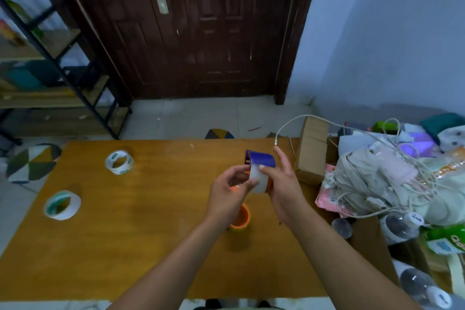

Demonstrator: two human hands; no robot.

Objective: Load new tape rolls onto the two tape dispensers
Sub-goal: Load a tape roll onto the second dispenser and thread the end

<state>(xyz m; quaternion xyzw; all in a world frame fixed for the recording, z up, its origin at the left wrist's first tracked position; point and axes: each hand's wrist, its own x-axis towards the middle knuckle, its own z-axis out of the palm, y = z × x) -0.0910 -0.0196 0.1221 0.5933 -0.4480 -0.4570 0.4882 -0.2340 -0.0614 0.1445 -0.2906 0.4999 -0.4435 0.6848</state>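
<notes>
Above the middle of the wooden table (125, 246) I hold a tape dispenser with a blue shell (261, 160) and an orange core, a white tape roll (259, 178) sitting in it. My right hand (284, 184) grips the dispenser from the right, thumb on the roll. My left hand (229, 196) pinches the roll's left edge. Below my left hand an orange dispenser part (240, 219) stands on the table, partly hidden. Two loose tape rolls lie at the left: one far (119, 161), one nearer (62, 205).
A cardboard box (310, 151), a heap of cloth, cables and bags (385, 178) and plastic bottles (400, 229) crowd the table's right side. A white cable end (276, 143) hangs near my right hand. A dark door and a metal shelf stand behind.
</notes>
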